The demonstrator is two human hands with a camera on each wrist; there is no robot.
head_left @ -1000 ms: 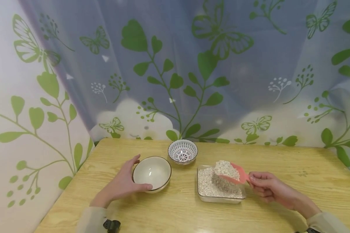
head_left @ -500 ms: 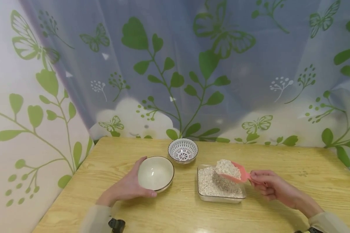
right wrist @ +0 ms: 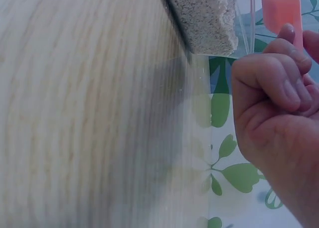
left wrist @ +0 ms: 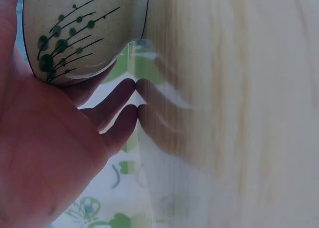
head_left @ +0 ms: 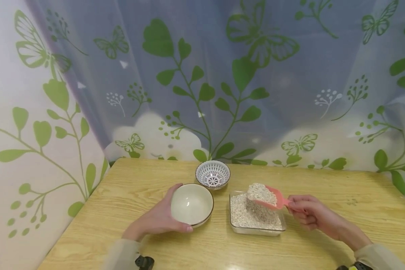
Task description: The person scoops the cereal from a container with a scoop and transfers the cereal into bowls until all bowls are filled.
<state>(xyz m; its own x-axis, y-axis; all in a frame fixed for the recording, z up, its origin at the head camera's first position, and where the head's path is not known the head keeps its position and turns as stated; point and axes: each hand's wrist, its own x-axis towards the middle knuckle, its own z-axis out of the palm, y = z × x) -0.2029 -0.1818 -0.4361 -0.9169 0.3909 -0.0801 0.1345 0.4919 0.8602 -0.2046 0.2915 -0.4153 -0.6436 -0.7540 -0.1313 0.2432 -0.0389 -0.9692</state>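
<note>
My left hand grips a cream bowl with a dark rim, thumb at the near side and fingers round the back. Nothing lies inside the bowl. In the left wrist view a green plant sprig decorates the bowl's outer wall, and two fingertips meet the tabletop. My right hand holds a pink scoop by its handle. Heaped oats fill the scoop, which hovers over a rectangular glass container full of oats. Curled fingers wrap the handle in the right wrist view.
Behind the cream bowl stands a smaller patterned bowl, close to its rim. The wooden table ends at a curtain printed with leaves and butterflies, and a similar covering hangs on the left.
My left hand has closed in on the cream bowl and shifted it to the right, nearer the glass container. The loaded scoop stays almost in place over the oats.
</note>
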